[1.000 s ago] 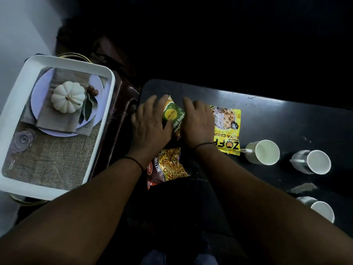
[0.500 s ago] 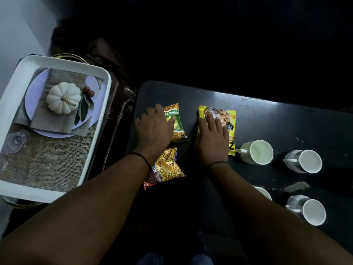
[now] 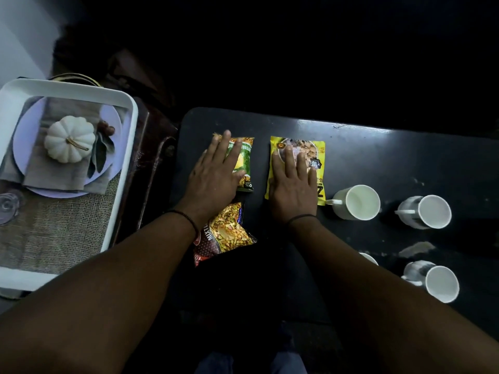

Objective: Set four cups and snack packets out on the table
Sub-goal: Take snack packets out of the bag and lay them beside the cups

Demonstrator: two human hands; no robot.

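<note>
**Both hands flat on two snack packets, black table**

Left hand [image 3: 213,175] lies flat, fingers straight and spread, pressing the green snack packet [image 3: 244,164] near the table's left edge. Right hand [image 3: 293,184] likewise flat, fingers extended, on the yellow snack packet [image 3: 314,155] just beside it; a strip of bare tabletop shows between the two packets. A red-and-yellow mixture packet [image 3: 229,234] lies under the left wrist at the near edge, glossy and crinkled.

Table [image 3: 378,157]: black, glossy, rounded far-left corner, scuffed with pale patches toward the right. Room dark beyond the far edge.

Four white cups, smooth, cylindrical, handled: one [image 3: 356,202] just beside the yellow packet, one [image 3: 425,211] further right, one [image 3: 433,282] toward the near edge, one [image 3: 370,258] mostly hidden by the right forearm.

Off the left edge, a white rectangular tray [image 3: 118,98] holds coarse burlap, a pale plate, a folded grey napkin and a small white pumpkin [image 3: 68,139].
</note>
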